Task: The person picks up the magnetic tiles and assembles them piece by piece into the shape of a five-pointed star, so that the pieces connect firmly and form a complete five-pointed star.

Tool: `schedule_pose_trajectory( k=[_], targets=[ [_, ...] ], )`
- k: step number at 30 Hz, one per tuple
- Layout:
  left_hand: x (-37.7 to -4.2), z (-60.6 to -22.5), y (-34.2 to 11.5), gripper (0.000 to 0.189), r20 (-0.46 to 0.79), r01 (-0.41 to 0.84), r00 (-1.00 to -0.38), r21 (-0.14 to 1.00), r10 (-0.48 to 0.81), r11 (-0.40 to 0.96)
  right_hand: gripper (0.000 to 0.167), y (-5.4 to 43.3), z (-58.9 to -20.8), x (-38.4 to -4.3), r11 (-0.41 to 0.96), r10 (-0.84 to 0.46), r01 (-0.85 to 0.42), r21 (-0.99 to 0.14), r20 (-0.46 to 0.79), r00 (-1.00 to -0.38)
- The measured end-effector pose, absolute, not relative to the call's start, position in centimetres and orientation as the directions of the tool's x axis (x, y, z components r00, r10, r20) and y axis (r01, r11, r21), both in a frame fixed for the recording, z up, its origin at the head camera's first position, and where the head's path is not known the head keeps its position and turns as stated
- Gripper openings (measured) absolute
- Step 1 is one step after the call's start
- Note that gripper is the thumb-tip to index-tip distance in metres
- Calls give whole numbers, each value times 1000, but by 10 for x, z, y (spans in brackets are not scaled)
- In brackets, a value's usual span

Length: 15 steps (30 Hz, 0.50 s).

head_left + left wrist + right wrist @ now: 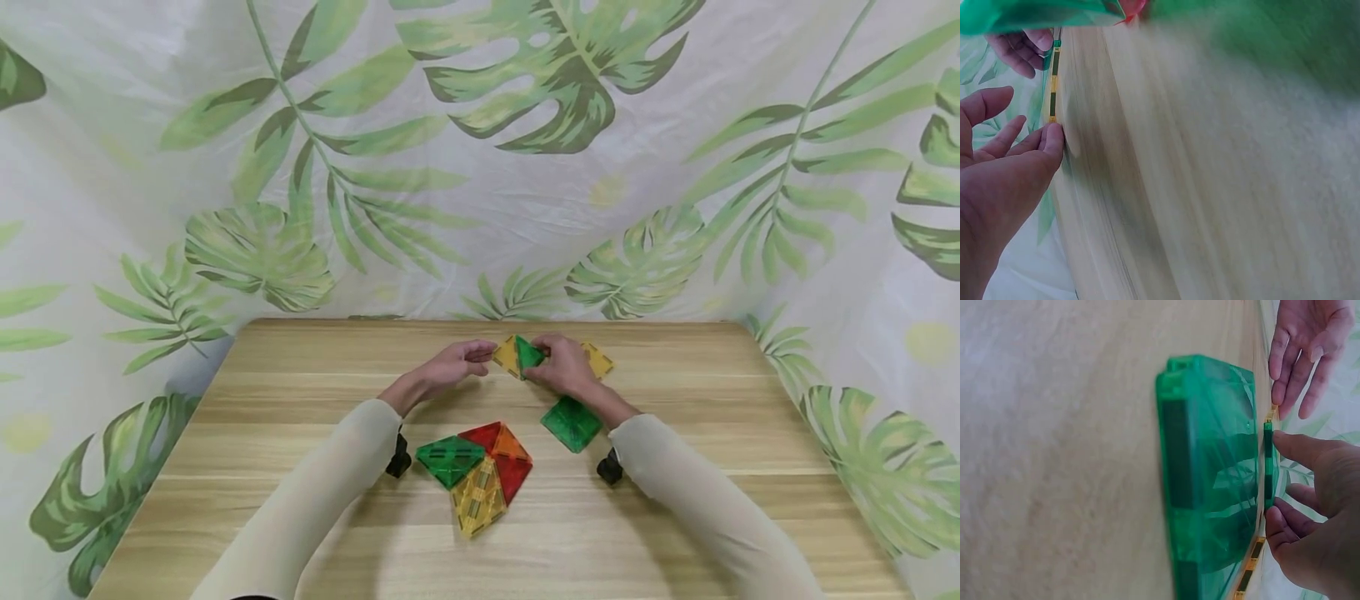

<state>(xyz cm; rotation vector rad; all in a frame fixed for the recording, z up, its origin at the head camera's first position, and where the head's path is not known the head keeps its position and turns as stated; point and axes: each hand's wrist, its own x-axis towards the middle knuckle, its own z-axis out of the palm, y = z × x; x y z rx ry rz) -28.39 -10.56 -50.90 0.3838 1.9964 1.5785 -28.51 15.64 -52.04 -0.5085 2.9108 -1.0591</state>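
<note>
At the back of the table, my right hand (564, 364) pinches a green triangular magnetic tile (527, 357) between thumb and fingers. That tile lies edge to edge with a yellow magnetic tile (507, 357). My left hand (453, 364) has its fingers loosely extended, fingertips right at the yellow tile's outer corner. In the right wrist view, the pinched green tile (1269, 464) shows edge-on, low on the tabletop. Partly covered by the right hand, another yellow tile (600, 360) lies to its right. A green square tile (572, 425) is under the right wrist.
Nearer the front of the wooden table (300, 475) is a cluster of joined tiles: green (450, 458), red (513, 477), orange (512, 442) and yellow (480, 500). A leaf-patterned cloth (517, 225) hangs just behind the table's back edge.
</note>
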Motion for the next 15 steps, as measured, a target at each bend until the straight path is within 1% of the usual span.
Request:
schedule_pose_trajectory(
  k=[3,7,12,15],
  targets=[
    [-283,-509,-105,56,-250,-114,-808,955,534,274,52,154,-521,-285,714,-304,-295,-635,99,-948],
    [-283,-509,-105,55,-250,-106,-815,951,523,290,55,153,-522,-284,714,-306,-289,-637,87,-948],
    [-282,-508,-104,53,-243,-118,-825,957,510,265,60,152,-522,-282,704,-306,-297,-645,101,-947],
    [-282,-509,-105,50,-227,-114,-834,962,502,247,59,151,-523,-281,677,-313,-315,-665,128,-941]
  ],
)
